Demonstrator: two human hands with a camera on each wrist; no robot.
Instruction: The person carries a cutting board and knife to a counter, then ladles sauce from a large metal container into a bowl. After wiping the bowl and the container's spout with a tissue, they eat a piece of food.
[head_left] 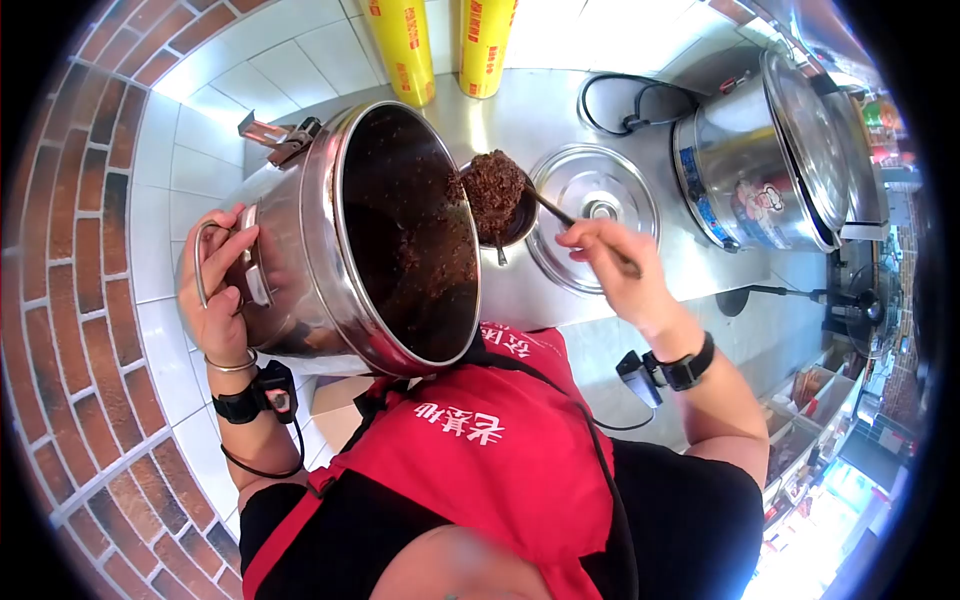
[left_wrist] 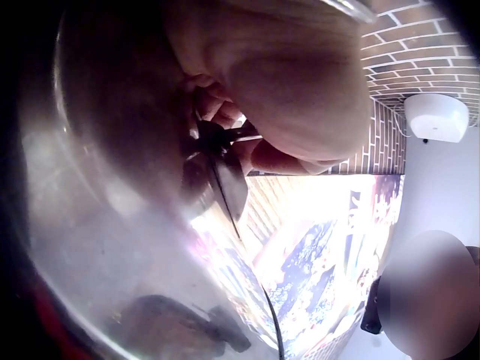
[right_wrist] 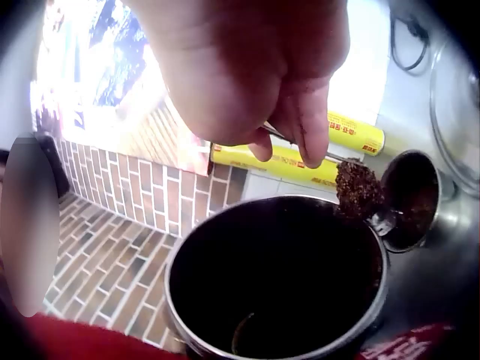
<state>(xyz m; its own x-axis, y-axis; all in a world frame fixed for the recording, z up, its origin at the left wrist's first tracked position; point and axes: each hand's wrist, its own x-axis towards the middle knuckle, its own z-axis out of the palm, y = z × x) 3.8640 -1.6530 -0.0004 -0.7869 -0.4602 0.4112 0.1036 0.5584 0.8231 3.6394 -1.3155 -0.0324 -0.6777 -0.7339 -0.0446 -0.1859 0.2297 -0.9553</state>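
Note:
A large steel pot [head_left: 300,230] is tilted on its side toward the person, dark inside, with brown bits on its inner wall. My left hand [head_left: 218,285] grips its side handle; the left wrist view shows that hand [left_wrist: 277,82] close up against the steel. In my right hand [head_left: 625,275] is the thin handle of a ladle, heaped with dark brown grainy food [head_left: 495,188]. The heap is beside the pot's rim, over a small steel container [head_left: 522,222]. In the right wrist view the food [right_wrist: 358,189] is between the pot rim [right_wrist: 174,262] and the small container [right_wrist: 411,199].
A round steel lid [head_left: 635,200] lies on the steel counter [head_left: 690,275]. Two yellow rolls [head_left: 405,45] stand by the tiled wall. A lidded steel pot [head_left: 745,170] and a black cable [head_left: 632,122] are at the right. Brick wall [head_left: 90,230] runs along the left.

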